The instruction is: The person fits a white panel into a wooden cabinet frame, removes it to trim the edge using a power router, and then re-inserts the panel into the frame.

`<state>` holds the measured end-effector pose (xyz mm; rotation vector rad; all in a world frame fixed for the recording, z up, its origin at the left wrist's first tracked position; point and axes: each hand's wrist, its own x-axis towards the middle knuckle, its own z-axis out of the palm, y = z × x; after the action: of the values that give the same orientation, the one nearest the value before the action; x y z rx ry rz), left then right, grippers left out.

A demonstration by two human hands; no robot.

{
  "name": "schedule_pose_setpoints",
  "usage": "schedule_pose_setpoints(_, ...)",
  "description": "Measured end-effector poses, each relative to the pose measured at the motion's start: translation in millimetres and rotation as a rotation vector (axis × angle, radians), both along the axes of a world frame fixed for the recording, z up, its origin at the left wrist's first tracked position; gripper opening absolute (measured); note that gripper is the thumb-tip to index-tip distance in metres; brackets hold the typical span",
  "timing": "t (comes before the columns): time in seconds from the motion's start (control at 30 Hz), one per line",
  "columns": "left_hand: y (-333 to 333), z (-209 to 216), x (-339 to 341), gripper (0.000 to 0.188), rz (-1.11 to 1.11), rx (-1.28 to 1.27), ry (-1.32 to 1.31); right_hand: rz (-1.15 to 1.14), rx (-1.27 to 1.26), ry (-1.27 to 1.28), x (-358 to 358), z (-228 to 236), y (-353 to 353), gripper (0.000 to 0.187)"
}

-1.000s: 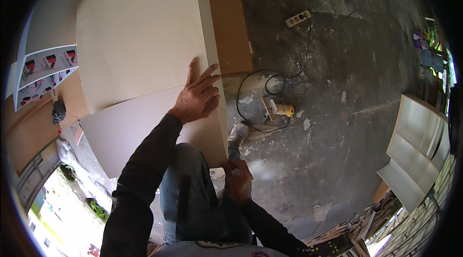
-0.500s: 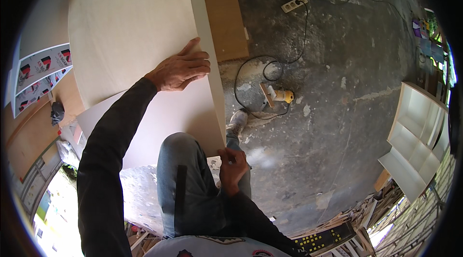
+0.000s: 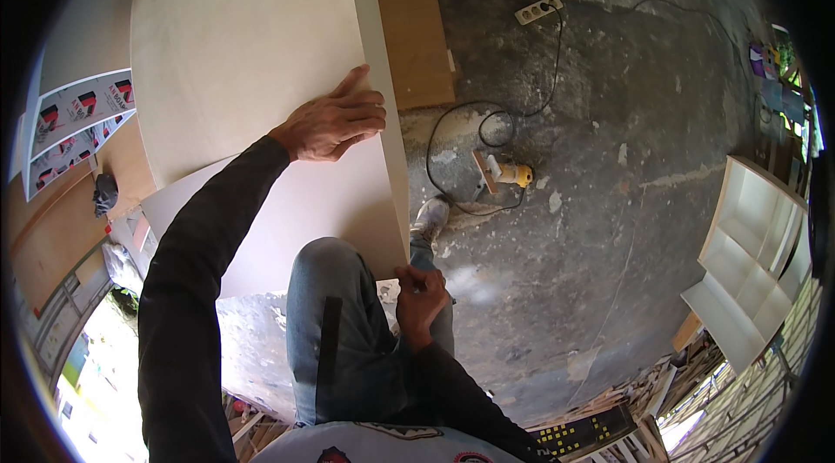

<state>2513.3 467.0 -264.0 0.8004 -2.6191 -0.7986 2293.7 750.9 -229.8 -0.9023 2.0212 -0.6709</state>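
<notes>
A large pale wooden panel fills the upper left. Below it spreads a white panel, its long narrow edge facing right. My left hand lies across the right side of the boards where the two surfaces meet, its fingers spread and reaching over the edge. At the white panel's near right corner, my right hand is closed, thumb and fingers pinched at that corner. My bent knee is under or against the white panel; the contact is hidden.
On the worn concrete floor lies a yellow corded power tool with a wooden piece, its black cable running to a power strip. A brown board lies beyond the panels. White shelving stands right; scrap wood lies near it.
The view has shifted slightly, moving the scene a little to the right in the picture. Both hands keep their places on the panels.
</notes>
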Motion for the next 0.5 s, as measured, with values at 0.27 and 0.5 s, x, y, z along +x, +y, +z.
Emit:
schedule_pose_setpoints(0.27, 0, -1, -3, 0.015, -0.003, -0.007, -0.044, -0.032, 0.007, -0.081, -1, -17, 15, 0.028)
schedule_pose_setpoints(0.5, 2, -4, -3, 0.019, 0.047, -0.012, 0.046, 0.009, -0.052, 0.013, -1, -18, 26, 0.027)
